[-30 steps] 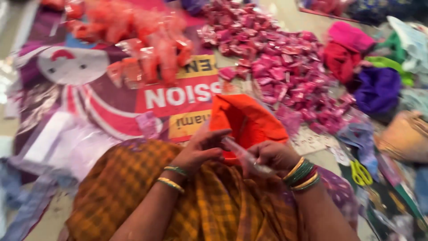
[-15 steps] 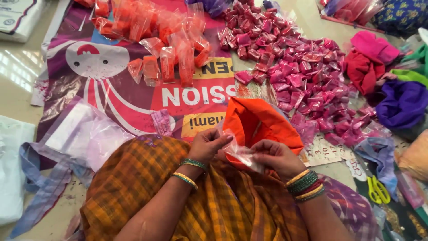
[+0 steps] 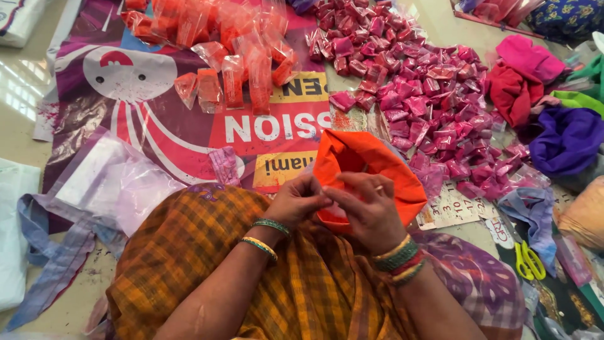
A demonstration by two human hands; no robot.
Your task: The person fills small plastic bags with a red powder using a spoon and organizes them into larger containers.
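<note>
Head view recorded two hands at work over the lap. Left hand (image 3: 296, 203) and right hand (image 3: 368, 208) met fingertip to fingertip, fingers narrowly pinched on something small and pale that was mostly hidden; what exactly they gripped could not be told. One orange cloth bag (image 3: 365, 167) sat just behind and under the hands, mouth open toward the camera, long axis running roughly left to right. Two heaps of packets lay beyond on one printed banner (image 3: 157, 126): orange packets (image 3: 233, 44) at upper left, magenta packets (image 3: 428, 94) at upper right, too many to count. One pair of yellow-handled scissors (image 3: 527, 261) lay at right, well apart. Folded cloths (image 3: 566, 138) in pink, red, green and purple were piled at far right. Clear plastic bags (image 3: 119, 182) lay left of the knee.
</note>
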